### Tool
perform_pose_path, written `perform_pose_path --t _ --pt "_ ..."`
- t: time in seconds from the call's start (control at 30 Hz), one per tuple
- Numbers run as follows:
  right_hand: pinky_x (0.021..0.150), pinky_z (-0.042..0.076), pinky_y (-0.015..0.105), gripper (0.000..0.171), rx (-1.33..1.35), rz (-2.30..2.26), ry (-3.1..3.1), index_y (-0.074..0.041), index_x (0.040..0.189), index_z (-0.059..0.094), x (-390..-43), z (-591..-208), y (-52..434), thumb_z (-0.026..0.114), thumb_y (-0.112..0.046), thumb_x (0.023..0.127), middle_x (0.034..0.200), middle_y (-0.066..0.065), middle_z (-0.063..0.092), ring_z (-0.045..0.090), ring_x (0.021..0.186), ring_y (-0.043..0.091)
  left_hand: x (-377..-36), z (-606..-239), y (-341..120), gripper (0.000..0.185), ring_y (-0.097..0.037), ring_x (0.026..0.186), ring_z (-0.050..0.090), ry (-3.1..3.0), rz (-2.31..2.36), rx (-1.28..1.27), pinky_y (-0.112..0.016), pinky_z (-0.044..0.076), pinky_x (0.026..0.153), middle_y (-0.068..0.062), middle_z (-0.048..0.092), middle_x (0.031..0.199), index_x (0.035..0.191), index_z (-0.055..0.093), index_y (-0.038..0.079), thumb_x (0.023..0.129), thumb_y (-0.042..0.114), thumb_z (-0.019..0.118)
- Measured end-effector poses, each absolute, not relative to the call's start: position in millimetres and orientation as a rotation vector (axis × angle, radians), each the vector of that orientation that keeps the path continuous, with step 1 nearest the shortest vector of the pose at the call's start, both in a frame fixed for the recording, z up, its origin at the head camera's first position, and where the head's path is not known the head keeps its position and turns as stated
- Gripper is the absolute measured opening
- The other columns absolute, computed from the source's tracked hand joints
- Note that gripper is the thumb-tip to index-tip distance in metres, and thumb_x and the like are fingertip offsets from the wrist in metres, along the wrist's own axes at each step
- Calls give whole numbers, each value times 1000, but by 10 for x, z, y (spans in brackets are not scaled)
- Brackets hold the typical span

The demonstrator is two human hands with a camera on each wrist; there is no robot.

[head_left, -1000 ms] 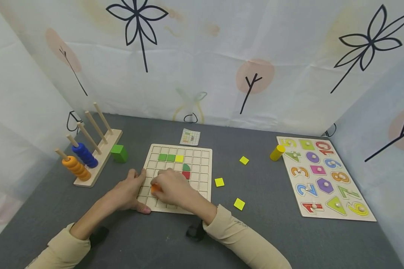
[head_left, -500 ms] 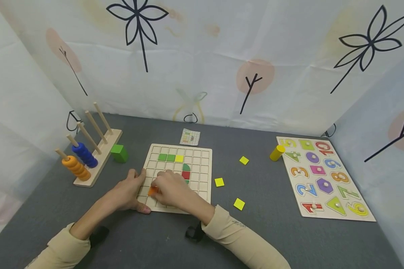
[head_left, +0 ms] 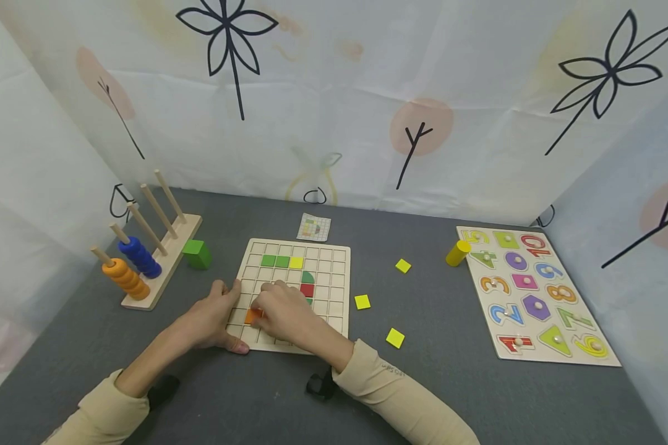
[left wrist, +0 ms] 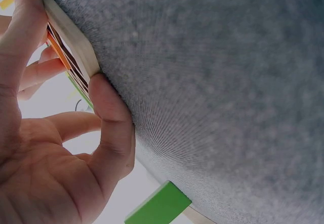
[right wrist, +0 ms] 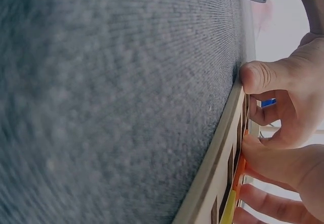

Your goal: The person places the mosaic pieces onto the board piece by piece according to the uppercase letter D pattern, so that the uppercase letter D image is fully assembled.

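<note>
Number puzzle board (head_left: 536, 295) at 3 o'clock on counter (head_left: 451, 383): coloured wooden digits readable, seen upside down or tilted. Far row: 5, 10. Then 4, 6; 3, 8; 2, 7; near row: 1, 9. Small pattern card (head_left: 314, 227) at 12 o'clock: coloured grid only, no legible text. Sleeve print: too small to read.

Grey felt-covered bench (head_left: 456, 395). Directly on it: a wooden grid board (head_left: 334, 259) at centre; a peg rack (head_left: 164, 262) with orange and blue rings at left; a green block (head_left: 197, 253) just beside the rack; a small pattern card (head_left: 314, 227) behind the board; three yellow square tiles (head_left: 362, 301) to the board's right; a yellow cylinder (head_left: 458, 253) touching a number puzzle board (head_left: 534, 295) at far right.
</note>
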State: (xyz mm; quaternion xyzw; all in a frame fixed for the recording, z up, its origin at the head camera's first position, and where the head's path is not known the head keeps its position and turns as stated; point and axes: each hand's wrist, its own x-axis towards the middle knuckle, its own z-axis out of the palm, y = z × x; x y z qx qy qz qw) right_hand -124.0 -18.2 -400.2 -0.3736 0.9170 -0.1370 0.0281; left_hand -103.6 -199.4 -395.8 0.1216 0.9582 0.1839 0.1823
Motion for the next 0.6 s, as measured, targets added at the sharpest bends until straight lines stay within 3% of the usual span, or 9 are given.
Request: perform_pose_path --t 0.27,0.6 --pt "59 34 17 23 -1132 -415 2836 -22 111 81 -1251 -3958 -127 78 -32 91 90 -5 67 52 77 9 -1035 -3955 -1996 140 -28 83 54 2704 513 346 -46 54 74 -35 42 126 154 23 -17 55 48 98" --pt "62 40 20 25 -1032 -441 2853 -20 116 79 -1351 -3856 71 77 -30 92 99 -1 70 58 84 14 -1039 -3957 -1991 139 -26 82 53 2705 501 337 -42 52 72 -35 43 125 153 24 -18 55 47 98"
